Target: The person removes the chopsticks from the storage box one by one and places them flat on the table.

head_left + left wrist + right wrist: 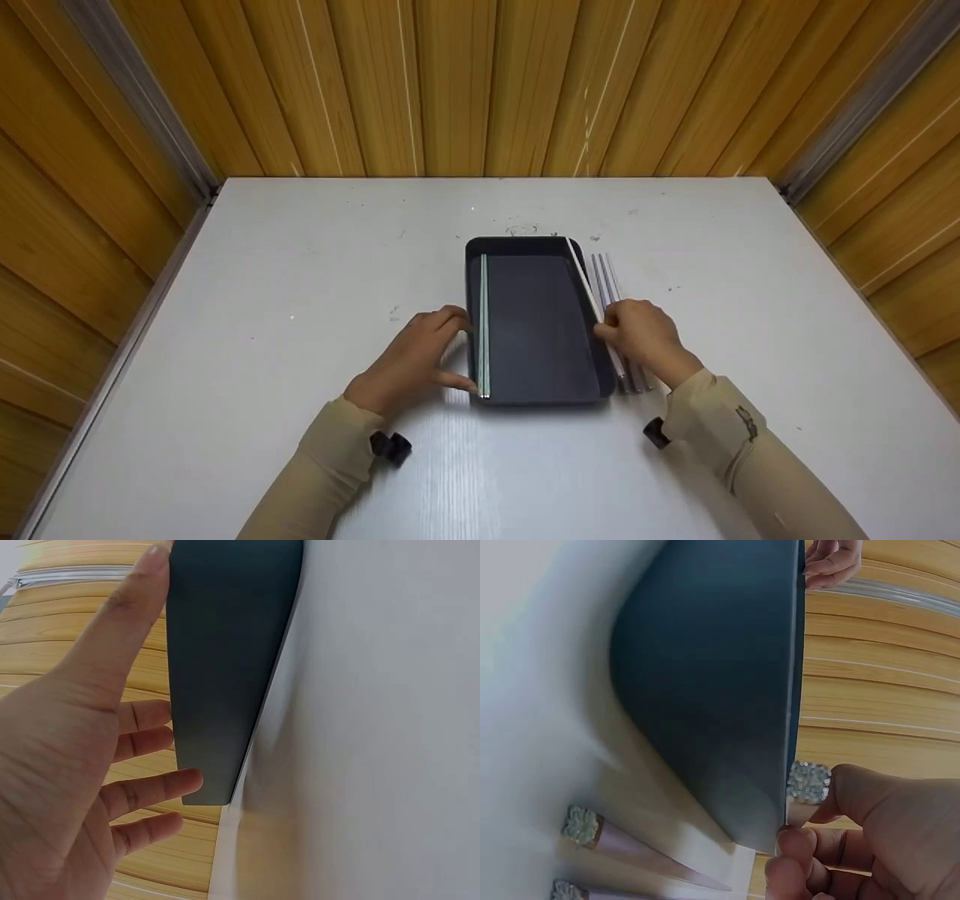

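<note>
A dark shallow tray (pixel 536 330) lies on the white table, with a pair of pale green chopsticks (pixel 484 322) along its left side. My left hand (pixel 416 349) spreads its fingers and thumb along the tray's left wall; in the left wrist view the thumb tip touches the rim. Over the right rim, my right hand (pixel 645 334) pinches a pale chopstick (pixel 582 271); its square end is studded with clear stones (pixel 808 782) in the right wrist view. More pale purple chopsticks (pixel 602 276) lie on the table right of the tray, partly hidden under the hand.
The white table (pixel 315 262) extends around the tray on all sides. Yellow wood-look panels (pixel 450 90) stand behind it and at both sides. Small dark scuffs (pixel 521 229) mark the tabletop behind the tray. A small black device sits at each wrist.
</note>
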Demonstrator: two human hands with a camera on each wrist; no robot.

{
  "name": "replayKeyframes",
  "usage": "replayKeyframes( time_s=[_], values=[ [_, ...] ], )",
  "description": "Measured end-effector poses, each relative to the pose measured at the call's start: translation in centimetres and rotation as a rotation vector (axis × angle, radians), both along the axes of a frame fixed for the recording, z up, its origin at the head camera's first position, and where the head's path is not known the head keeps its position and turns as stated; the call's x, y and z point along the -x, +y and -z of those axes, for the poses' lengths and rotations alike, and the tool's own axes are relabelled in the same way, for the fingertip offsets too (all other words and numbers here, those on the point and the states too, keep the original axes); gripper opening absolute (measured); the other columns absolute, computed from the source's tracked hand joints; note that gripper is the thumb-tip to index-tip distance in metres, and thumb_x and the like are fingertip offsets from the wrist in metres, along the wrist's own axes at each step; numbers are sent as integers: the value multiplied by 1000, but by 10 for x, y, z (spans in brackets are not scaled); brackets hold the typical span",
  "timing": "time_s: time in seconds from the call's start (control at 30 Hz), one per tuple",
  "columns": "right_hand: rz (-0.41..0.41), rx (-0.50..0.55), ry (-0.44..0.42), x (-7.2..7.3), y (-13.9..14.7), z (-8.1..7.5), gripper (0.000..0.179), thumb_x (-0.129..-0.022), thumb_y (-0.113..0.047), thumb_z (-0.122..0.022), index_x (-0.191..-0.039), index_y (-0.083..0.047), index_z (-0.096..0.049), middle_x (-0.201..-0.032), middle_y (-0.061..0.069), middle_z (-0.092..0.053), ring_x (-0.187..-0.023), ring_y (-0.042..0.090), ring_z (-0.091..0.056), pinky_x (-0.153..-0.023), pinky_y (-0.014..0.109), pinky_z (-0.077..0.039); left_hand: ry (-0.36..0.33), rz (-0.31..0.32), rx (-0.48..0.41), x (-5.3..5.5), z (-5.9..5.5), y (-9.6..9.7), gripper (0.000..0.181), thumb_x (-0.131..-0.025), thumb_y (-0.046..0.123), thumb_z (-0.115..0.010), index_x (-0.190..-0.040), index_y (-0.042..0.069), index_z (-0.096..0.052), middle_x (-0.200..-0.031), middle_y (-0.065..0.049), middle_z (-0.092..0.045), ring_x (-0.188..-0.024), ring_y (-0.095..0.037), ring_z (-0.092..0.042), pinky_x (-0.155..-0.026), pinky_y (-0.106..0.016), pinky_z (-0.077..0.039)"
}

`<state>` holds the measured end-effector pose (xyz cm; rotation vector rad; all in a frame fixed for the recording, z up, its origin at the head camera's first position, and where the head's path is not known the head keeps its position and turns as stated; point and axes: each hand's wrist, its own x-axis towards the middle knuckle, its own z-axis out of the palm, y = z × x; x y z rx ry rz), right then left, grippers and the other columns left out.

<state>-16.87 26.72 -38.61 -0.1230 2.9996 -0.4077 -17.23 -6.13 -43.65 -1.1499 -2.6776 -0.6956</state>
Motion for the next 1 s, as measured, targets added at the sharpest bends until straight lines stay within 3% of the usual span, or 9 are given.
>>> replayKeyframes(
  time_s=[0.23, 0.4, 0.63, 1.0],
  values=[
    [-9, 22, -5, -1, 4, 1, 38, -89, -22, -58, -59, -17, -36, -55, -5, -32, -54, 12, -33, -50, 25, -23, 6, 1, 2, 0, -1, -1, 75, -61, 56, -80, -115, 9, -58, -124, -3, -56, -114, -19, -56, -103, -37, -45],
    [-2, 28, 4, -1, 10, 4, 34, -87, -22, -58, -59, -16, -40, -55, -5, -37, -53, 12, -37, -49, 25, -25, -2, 4, -7, 0, -1, -1, 75, -61, 56, -80, -114, 9, -58, -123, -2, -57, -113, -19, -56, -103, -37, -45],
    [17, 54, 10, -2, 19, 7, 36, -86, -21, -57, -58, -16, -35, -54, -6, -33, -53, 11, -34, -48, 23, -22, 4, 2, 1, 1, -1, 0, 75, -61, 57, -80, -115, 9, -58, -123, -2, -56, -113, -18, -56, -104, -37, -45],
    [39, 52, 4, -2, 31, 15, 29, -85, -20, -57, -60, -14, -43, -57, -3, -40, -55, 14, -38, -49, 24, -25, 36, 5, -2, 1, 0, 0, 76, -61, 57, -80, -115, 9, -58, -123, -2, -56, -113, -18, -56, -103, -38, -45]
  ],
)
